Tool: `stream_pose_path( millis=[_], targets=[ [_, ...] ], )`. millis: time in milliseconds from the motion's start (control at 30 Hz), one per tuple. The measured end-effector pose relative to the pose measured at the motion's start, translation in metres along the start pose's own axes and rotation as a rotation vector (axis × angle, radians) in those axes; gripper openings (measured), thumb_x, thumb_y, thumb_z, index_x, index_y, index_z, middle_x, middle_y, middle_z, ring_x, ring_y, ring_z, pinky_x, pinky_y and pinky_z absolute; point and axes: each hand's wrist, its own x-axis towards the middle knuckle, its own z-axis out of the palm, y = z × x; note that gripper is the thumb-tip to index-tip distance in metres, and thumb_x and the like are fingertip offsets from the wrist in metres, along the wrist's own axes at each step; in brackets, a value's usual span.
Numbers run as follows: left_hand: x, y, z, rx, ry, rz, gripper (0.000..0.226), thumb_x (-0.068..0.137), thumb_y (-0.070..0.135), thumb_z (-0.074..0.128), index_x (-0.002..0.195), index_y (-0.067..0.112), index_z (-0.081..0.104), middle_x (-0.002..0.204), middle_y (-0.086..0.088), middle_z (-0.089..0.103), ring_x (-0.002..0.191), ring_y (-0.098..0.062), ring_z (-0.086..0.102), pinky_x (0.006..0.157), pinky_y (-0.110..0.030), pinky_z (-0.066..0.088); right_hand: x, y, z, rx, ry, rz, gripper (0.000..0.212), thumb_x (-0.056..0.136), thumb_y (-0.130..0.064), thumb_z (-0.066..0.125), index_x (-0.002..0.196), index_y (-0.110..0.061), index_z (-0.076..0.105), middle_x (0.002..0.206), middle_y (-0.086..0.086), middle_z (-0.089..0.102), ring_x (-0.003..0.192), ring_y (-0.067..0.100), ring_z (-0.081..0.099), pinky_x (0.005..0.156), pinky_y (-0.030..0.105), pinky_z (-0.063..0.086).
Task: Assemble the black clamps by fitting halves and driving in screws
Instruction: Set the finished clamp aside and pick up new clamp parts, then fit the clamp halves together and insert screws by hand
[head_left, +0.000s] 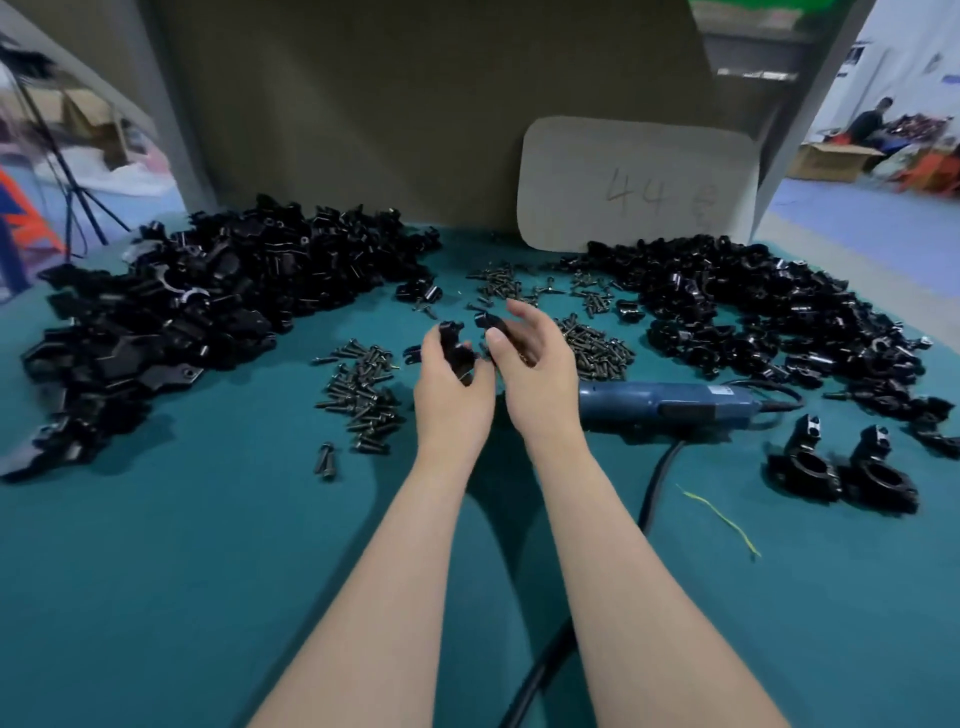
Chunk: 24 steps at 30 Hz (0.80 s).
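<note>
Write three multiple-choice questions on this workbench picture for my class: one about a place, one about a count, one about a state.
1. Where does the blue screwdriver lie?
A. On the table, right of the right hand
B. On the left pile
C. On the floor

2. How many assembled clamps stand apart at the front right?
A. One
B. Two
C. Five

3. What is the left hand doing?
A. Lying flat on the table
B. Gripping a black clamp half
C. Hanging off the table edge

1 A: it lies on the table beside that hand.
2 B: two stand side by side.
3 B: its fingers curl round the half; the right hand pinches another black part.
</note>
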Motion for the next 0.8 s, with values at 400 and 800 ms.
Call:
stream_pose_path(
  millis=[400,800],
  targets=[
    [0.001,-0.015,0.004,0.202,-0.092,0.109,0.056,0.093,0.019,0.058,0.144,0.025,0.034,0.126,-0.002,0.060,0.112,-0.018,0.060,0.089,-0.026,0.047,0.004,0.008,-0.005,0.024,-0.050,0.071,0.026,0.086,-0.009,0.068,0.111,-0.016,0.061,0.106,-0.004,0.065,0.101,0.007,0.062,0.092,0.022,0.050],
    [-0.005,-0.012,0.007,0.140,-0.005,0.263,0.054,0.091,0.029,0.063,0.139,0.023,0.038,0.130,0.003,0.055,0.119,-0.012,0.053,0.093,-0.019,0.041,0.001,-0.006,-0.008,0.268,0.096,0.063,0.004,0.093,-0.021,0.062,0.091,-0.018,0.064,0.071,-0.011,0.066,0.065,0.000,0.066,0.064,0.018,0.054]
  ],
)
